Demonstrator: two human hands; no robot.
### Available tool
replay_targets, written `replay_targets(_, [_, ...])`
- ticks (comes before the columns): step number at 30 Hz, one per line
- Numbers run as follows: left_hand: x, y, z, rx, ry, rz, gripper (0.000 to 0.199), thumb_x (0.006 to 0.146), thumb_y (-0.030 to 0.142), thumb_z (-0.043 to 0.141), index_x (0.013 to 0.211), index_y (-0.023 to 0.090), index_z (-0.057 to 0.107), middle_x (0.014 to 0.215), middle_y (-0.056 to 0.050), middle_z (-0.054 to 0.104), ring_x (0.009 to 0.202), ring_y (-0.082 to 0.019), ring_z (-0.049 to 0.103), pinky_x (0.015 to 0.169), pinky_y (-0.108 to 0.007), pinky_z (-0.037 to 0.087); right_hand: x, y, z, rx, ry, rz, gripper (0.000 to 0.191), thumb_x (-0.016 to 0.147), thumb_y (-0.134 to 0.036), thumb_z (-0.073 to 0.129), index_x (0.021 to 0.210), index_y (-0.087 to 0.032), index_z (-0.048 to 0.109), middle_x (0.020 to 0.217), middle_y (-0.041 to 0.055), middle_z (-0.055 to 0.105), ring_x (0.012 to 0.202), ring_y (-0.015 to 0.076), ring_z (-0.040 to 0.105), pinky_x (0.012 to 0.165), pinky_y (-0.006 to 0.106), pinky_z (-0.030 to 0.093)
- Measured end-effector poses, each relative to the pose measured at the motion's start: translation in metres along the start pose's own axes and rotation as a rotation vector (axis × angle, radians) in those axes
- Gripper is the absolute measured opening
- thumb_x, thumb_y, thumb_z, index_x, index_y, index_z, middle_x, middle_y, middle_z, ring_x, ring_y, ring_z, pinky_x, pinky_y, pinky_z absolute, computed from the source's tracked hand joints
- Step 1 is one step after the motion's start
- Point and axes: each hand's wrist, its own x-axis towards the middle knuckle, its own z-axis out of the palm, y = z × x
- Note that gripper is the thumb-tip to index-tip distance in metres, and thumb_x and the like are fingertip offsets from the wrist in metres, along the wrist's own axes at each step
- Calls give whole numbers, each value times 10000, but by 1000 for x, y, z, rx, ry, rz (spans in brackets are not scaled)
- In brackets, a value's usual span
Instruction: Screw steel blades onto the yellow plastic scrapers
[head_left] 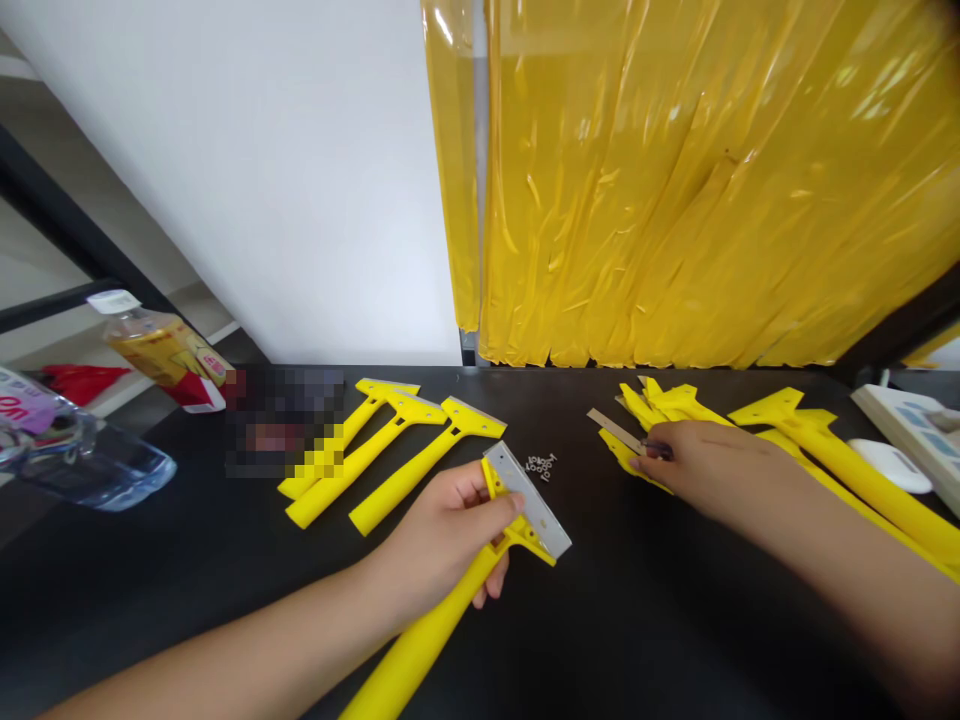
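My left hand [465,525] grips a yellow scraper [427,640] near its head, thumb pressed on the flat metal blade [529,505]. Over on the right, my right hand [679,460] is closed at a thin metal strip [615,430] beside a yellow piece [626,460]; a small dark item shows between its fingers, too hidden to name. A little pile of screws [541,466] lies between the hands. Three yellow scrapers [420,470] rest in a row left of the screws.
More yellow handles [840,460] lie at the right, near a white rounded case [891,466] and a power strip [919,435]. Two bottles [169,350] stand or lean at the left. Yellow plastic sheeting [675,200] and a white panel [322,180] rise behind the black table [600,620].
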Motion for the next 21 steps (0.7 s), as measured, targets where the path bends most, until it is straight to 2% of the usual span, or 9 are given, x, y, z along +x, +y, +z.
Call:
replay_targets(8, [0,-1,0,24,6,12,193,928,382,641,902,194,607,574,31,627,392,-99,542,346,-155,427,3,-1,2,31,-99,-39,273,861,-555,658,827,-294,728,831,52,755,808,299,712,641,366,435])
replay_targets(16, [2,-7,-1,34,2,8,185,935,375,645,902,200,595,625,46,610,398,-94,551,344,-154,426,3,1,7,-1,-63,-24,256,885,-498,614,903,-276,742,873,91,764,876,359,718,709,424,454])
replay_targets(21, [3,-8,-2,25,-16,14,195,937,385,646,914,197,597,620,34,630,402,-93,550,350,-151,425,5,2,10,7,-78,-38,247,844,-511,670,892,-275,722,894,91,761,885,370,715,699,420,453])
